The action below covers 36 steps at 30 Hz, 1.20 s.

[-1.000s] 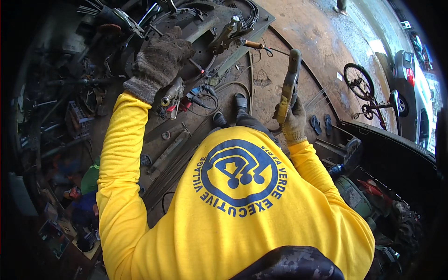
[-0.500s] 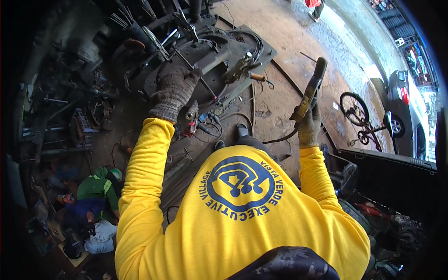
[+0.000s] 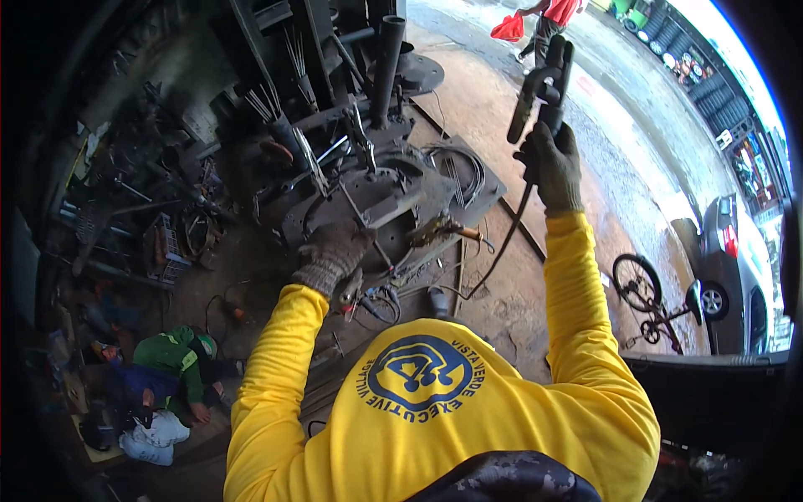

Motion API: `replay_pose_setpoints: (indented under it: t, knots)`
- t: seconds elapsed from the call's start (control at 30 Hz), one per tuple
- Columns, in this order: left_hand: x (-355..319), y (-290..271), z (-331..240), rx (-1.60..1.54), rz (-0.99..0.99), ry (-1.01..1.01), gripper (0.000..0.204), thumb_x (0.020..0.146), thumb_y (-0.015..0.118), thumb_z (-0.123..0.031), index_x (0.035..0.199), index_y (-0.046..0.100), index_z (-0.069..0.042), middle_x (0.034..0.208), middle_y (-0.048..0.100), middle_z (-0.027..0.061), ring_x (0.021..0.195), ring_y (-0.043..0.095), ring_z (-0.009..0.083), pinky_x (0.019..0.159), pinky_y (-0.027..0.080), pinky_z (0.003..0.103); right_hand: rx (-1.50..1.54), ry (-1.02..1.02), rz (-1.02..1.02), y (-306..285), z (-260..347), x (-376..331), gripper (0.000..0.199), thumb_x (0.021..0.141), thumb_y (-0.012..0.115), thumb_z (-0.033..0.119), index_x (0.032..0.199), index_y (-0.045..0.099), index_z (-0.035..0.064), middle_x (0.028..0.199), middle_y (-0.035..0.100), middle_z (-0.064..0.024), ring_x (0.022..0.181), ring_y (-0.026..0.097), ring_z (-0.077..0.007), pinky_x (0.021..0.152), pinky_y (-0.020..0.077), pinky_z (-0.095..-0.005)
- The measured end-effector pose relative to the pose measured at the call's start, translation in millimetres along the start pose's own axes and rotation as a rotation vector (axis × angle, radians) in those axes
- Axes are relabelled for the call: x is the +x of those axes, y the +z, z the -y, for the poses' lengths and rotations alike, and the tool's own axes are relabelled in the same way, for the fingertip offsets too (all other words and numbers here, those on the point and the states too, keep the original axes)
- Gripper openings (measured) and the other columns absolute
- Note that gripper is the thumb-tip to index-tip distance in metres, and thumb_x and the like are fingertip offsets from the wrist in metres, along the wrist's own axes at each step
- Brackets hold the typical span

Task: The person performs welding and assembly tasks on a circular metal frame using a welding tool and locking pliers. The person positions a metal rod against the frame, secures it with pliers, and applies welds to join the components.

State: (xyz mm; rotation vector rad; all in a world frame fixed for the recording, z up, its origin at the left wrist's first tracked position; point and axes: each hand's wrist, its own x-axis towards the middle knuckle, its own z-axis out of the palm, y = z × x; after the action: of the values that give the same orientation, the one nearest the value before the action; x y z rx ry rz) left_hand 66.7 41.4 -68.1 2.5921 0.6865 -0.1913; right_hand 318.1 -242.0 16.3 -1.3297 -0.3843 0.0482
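At the far right, above the metal work stand, the right hand point(image 3: 552, 163) now holds the welding electrode holder point(image 3: 542, 79) raised high and nearly upright, where 1 second ago it sat lower beside the person's chest; its gloved fingers are wrapped tight around the handle, and the cable point(image 3: 502, 251) trails down from it toward the floor. The left hand point(image 3: 335, 251), also gloved, has moved from the clutter at the left onto the round steel plate point(image 3: 368, 197), fingers curled down against it, though I cannot tell whether they grip anything. I judge the tool is lifted clear while the workpiece is steadied or adjusted. The bench point(image 3: 468, 188) is a dark, rusty steel platform littered with rods, clamps and wire. Beyond it lies a stained concrete floor, scrap piled at the left, a bicycle point(image 3: 648, 301) and a parked car point(image 3: 736, 268) at the right.
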Motion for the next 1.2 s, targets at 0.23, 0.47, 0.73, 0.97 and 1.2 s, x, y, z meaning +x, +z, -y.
replay_pose_setpoints:
  t: [0.23,0.47,0.73,0.97,1.2]
  knots:
    - [-23,-11,-9,-0.021,0.03,-0.093,0.043,0.091,0.07,-0.05,0.095,0.07,-0.007,0.094,0.071,0.0194,0.091,0.069,0.0381,0.082,0.054,0.047,-0.04,-0.118,0.008,86,-12,130,0.041,0.09,0.076,0.029,0.113,0.059,-0.0002,0.094,0.071,-0.0142,0.077,0.072,-0.0196,0.06,0.0568,-0.0316]
    - [-19,-22,-32,0.037,0.076,-0.155,0.037,0.093,0.067,-0.041,0.107,0.072,-0.007,0.1,0.074,0.0164,0.097,0.07,0.0337,0.088,0.054,0.042,-0.103,-0.237,-0.13,174,-64,236,0.048,0.094,0.068,0.039,0.127,0.058,0.0053,0.096,0.071,-0.0099,0.078,0.072,-0.0185,0.065,0.0562,-0.0334]
    - [-78,7,47,-0.075,-0.374,0.21,0.025,0.09,0.069,-0.017,0.112,0.067,-0.006,0.099,0.071,0.0158,0.089,0.069,0.0336,0.079,0.055,0.043,-0.202,-0.202,-0.056,234,-86,262,0.067,0.09,0.071,0.043,0.143,0.049,0.007,0.129,0.064,-0.0262,0.122,0.06,-0.044,0.103,0.0478,-0.0471]
    - [-169,71,67,-0.889,-0.56,-0.595,0.034,0.101,0.06,-0.023,0.127,0.064,-0.003,0.11,0.068,0.0072,0.089,0.067,0.0185,0.077,0.055,0.032,-0.313,-0.257,0.043,231,-150,266,0.067,0.087,0.074,0.054,0.127,0.062,0.0018,0.116,0.071,-0.0223,0.112,0.068,-0.0375,0.095,0.0514,-0.0424]
    - [-275,231,82,-0.913,-0.144,-1.086,0.045,0.098,0.059,-0.04,0.124,0.066,-0.005,0.094,0.067,0.0069,0.075,0.066,0.0216,0.064,0.055,0.039,-0.082,-0.326,0.435,205,-142,236,0.037,0.103,0.061,0.024,0.135,0.055,0.0063,0.113,0.068,-0.0077,0.102,0.063,-0.0181,0.089,0.0504,-0.0313]
